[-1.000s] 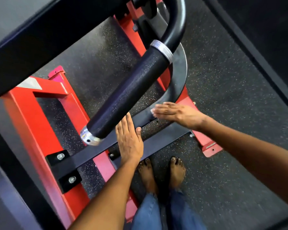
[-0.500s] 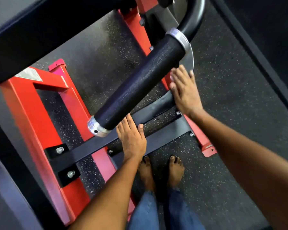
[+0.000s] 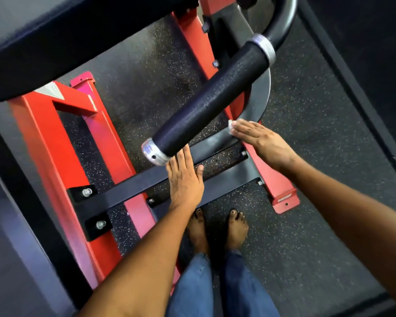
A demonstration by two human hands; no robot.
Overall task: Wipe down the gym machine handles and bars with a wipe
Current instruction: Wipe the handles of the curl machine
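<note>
Right hand [image 3: 258,140], fingers flat, is pressing wipe [image 3: 231,125] onto curved bar [image 3: 260,97] for contact; left hand [image 3: 184,177], spread, is bracing beside handle [image 3: 210,104].

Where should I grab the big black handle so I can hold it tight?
Grab the black handle in the middle of its textured sleeve, between the two silver rings, probably coming from above and curling your fingers around. It is round, slanted and clear there; the left hand sits by its lower end.
</note>
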